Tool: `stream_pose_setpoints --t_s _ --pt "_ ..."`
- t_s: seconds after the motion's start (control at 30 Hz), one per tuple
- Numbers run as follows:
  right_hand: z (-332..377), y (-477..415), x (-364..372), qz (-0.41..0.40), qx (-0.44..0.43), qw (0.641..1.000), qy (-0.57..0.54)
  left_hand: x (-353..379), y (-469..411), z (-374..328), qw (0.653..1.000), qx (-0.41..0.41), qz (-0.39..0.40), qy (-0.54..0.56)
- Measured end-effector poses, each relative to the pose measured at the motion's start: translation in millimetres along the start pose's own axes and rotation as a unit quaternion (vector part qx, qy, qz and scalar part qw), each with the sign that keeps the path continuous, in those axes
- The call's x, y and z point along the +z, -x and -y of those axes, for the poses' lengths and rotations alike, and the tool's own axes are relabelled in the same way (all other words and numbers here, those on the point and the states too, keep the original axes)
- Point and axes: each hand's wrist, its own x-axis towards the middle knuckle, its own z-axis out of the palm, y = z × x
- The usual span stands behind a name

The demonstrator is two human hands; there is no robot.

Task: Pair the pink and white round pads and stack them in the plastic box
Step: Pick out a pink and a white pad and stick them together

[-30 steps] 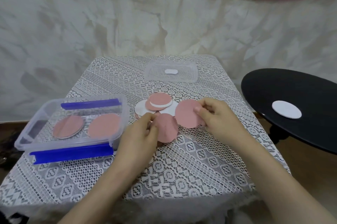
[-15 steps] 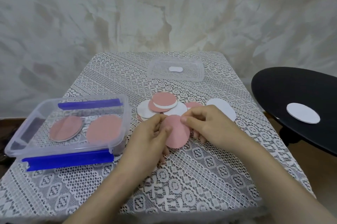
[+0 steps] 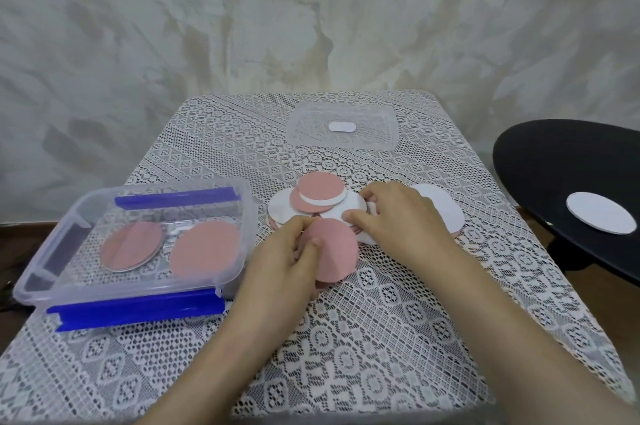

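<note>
Pinching the pink pad [image 3: 336,251] at its left edge, thumb on top, my left grip [image 3: 280,258] holds it low over the lace-covered surface [image 3: 346,338]. My right grip [image 3: 398,220] curls its fingertips onto the same pad's far edge. Just behind lies the loose pile of pads [image 3: 320,199], pink and white overlapping. A white pad [image 3: 446,210] shows past my right knuckles. At left, the plastic box [image 3: 114,293] holds two pink-topped pads side by side.
</note>
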Motion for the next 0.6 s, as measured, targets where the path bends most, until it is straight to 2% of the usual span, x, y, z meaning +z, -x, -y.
stream_pose_setpoints --t_s 0.2,0.47,0.53,0.6 --pt "-3.1 -1.9 -3.2 -0.005 0.031 0.997 -0.074 -0.2 2.0 -1.4 1.0 0.003 0.003 0.016" --pt "-28.6 8.1 -13.0 -0.066 0.039 0.993 -0.084 2.3 1.5 3.0 1.0 0.008 0.003 0.005" --pt "-31.8 15.6 -21.1 -0.06 0.021 0.983 -0.173 3.5 0.9 5.2 1.0 0.006 -0.001 0.005" --pt "-30.0 27.6 -31.4 -0.017 0.005 0.952 -0.305 4.0 1.1 5.7 1.0 0.007 -0.002 0.004"
